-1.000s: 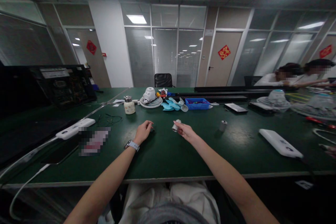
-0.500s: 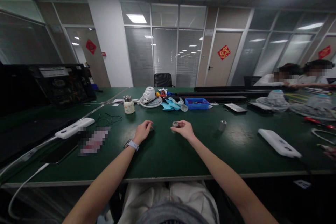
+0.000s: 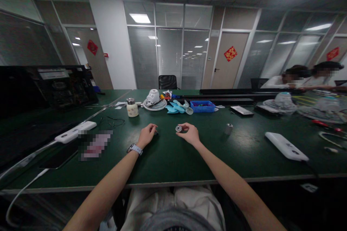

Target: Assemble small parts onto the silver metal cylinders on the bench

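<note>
My right hand is closed around a small silvery metal cylinder, gripped between thumb and fingers. Its round end, with a ring and a centre hole, is tilted toward me. To the left, my left hand is closed in a pinch low over the table. A small greyish piece shows by its fingertips, mostly hidden, and I cannot make out what it is. A second metal cylinder stands upright on the green table, right of my right hand.
Behind my hands are a cream bottle, a white fan part, light blue fan blades and a blue tray. White power banks or similar devices lie left and right. Two people sit at the far right.
My right hand has tipped the metal cylinder so its end faces me more, and shifted it slightly left. My left hand has hardly moved.
</note>
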### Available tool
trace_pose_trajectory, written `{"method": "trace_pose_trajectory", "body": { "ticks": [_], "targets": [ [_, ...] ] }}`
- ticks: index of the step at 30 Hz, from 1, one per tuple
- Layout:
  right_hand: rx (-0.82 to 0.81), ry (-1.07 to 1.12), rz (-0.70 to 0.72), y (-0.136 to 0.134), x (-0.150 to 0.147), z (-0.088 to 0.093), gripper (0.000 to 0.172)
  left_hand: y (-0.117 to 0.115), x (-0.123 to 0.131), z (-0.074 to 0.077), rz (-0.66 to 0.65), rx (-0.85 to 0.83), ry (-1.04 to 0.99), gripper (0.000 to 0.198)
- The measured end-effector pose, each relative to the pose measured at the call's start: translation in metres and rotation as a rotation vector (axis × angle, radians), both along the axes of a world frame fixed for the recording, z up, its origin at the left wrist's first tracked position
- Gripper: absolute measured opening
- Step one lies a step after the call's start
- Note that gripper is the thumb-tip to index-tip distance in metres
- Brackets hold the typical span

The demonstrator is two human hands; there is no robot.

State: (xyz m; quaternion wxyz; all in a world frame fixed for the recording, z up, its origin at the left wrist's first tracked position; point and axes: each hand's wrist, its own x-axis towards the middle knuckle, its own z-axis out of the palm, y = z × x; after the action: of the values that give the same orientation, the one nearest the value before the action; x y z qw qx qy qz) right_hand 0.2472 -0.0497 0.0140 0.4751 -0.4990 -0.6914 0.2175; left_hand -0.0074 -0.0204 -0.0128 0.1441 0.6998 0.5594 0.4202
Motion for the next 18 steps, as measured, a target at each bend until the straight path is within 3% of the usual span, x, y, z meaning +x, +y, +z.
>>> {"method": "trace_pose_trajectory", "body": {
  "ticks": [10, 18],
  "targets": [
    [-0.164, 0.183, 0.066, 0.003, -0.005, -0.004, 0.045, 0.001, -0.001, -0.002, 0.003, -0.007, 0.005, 0.035],
    [-0.541, 0.661, -0.021, 0.004, -0.009, 0.007, 0.026, 0.0, 0.0, 0.0, -0.007, -0.024, -0.001, 0.036]
  ]
}}
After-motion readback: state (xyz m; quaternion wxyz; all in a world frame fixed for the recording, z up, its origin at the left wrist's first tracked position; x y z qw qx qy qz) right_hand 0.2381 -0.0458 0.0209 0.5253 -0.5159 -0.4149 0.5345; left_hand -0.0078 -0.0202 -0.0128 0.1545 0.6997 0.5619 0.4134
